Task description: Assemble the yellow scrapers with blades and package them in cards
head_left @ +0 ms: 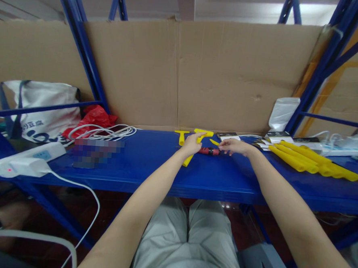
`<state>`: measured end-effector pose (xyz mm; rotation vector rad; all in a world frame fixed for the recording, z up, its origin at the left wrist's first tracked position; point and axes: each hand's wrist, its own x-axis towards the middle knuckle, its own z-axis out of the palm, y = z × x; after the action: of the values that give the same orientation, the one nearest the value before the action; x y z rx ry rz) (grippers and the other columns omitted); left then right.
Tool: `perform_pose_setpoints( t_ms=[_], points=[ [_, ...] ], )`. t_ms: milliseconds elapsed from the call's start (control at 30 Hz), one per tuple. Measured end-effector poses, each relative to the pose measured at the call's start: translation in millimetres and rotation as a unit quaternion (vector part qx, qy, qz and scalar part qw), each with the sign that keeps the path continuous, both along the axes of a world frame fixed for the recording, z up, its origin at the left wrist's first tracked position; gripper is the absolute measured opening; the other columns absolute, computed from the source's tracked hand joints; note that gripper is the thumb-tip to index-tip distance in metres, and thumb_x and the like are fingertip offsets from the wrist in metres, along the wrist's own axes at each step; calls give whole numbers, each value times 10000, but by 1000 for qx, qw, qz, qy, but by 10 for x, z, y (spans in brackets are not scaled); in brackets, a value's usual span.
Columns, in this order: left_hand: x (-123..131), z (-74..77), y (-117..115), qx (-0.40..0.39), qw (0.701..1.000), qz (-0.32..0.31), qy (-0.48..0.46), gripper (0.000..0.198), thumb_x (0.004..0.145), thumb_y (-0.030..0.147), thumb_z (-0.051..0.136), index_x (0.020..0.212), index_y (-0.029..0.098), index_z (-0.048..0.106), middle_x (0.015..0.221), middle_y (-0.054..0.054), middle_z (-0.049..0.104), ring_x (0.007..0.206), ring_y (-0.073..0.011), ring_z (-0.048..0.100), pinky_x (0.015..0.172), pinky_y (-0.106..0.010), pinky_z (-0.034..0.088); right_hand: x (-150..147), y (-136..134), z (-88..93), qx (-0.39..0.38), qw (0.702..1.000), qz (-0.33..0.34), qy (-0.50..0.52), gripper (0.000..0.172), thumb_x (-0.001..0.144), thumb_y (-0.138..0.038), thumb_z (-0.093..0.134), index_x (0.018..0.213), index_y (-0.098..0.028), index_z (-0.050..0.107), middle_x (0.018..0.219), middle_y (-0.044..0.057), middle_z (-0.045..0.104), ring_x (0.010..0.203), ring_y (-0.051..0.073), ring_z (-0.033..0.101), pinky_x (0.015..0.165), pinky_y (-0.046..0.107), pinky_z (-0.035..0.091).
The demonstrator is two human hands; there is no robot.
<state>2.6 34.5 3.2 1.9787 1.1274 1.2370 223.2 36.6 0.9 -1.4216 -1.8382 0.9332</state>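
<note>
My left hand (192,143) is closed around a yellow T-shaped handle (188,161), its crossbar pointing toward the back of the table. My right hand (235,146) pinches a small yellow pointed piece (214,142) between thumb and fingertips, just right of the crossbar. Between the hands, a red and black tool (208,151) lies on the blue table; its exact kind is unclear. To the left of my left hand, a second yellow T-shaped piece (181,137) rests near the back edge.
Several long yellow tubes (305,158) are piled on the right, beside small boxes (277,137) and a power strip (341,151). A coiled white cable (115,133), a white power strip (28,161) and a cloth bag (50,110) occupy the left. Cardboard (219,76) walls the back.
</note>
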Motion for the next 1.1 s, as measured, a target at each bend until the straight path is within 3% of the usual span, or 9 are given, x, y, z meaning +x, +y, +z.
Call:
perform_pose_setpoints(
  t_ms=[67,133,267,400,533,800,933,1100],
  points=[
    [0,4,-21,18,998,-3,52,518,632,-83,556,1032,222,681,1091,-48,654,1102,-211,550,925,-276,420,145,102,-37,89,985,-125,-78,107,611,-154,704,587,-193,607,591,32,613,606,161,580,531,253,461],
    [2,6,-40,11,996,2,84,500,632,-75,565,1013,223,692,1075,-48,666,1102,-230,554,935,-304,419,296,184,-79,153,948,-223,-170,133,611,-66,650,599,-189,603,686,78,641,758,218,613,699,328,485],
    [10,1,-57,5,995,-2,100,467,636,-68,571,979,218,708,1082,-50,674,1103,-243,558,968,-329,397,494,230,-155,112,911,-291,-269,232,645,-56,594,813,-195,674,963,155,646,1031,331,562,871,502,432],
    [24,-2,-76,6,995,-29,98,480,646,-69,557,993,224,711,1139,-39,658,1159,-228,534,1013,-325,368,481,180,-193,61,898,-299,-317,349,720,-137,562,1037,-228,677,1198,163,568,1196,380,442,940,606,357],
    [35,3,-104,36,982,-29,185,526,702,-26,528,1153,218,646,1242,-23,609,1203,-204,505,1047,-332,343,403,161,-206,23,887,-293,-356,439,843,-225,416,1255,-240,566,1394,116,429,1291,355,342,1006,598,293],
    [54,-3,-91,68,964,-30,255,503,739,19,536,1211,177,612,1251,-66,601,1201,-206,514,1027,-318,373,297,212,-229,5,879,-274,-390,509,914,-363,252,1382,-264,424,1520,79,226,1372,336,204,1048,600,210],
    [63,7,-104,73,960,-25,270,487,750,28,536,1214,157,610,1255,-82,596,1194,-209,523,1024,-315,378,276,223,-236,16,874,-264,-407,520,914,-344,231,1387,-233,417,1509,110,243,1367,338,215,1033,612,219],
    [69,8,-119,76,957,-24,278,480,755,37,536,1202,190,619,1251,-58,602,1192,-206,526,1017,-320,388,258,201,-226,69,853,-256,-448,476,904,-317,274,1301,-214,518,1441,148,353,1315,334,305,985,590,293]
  ],
)
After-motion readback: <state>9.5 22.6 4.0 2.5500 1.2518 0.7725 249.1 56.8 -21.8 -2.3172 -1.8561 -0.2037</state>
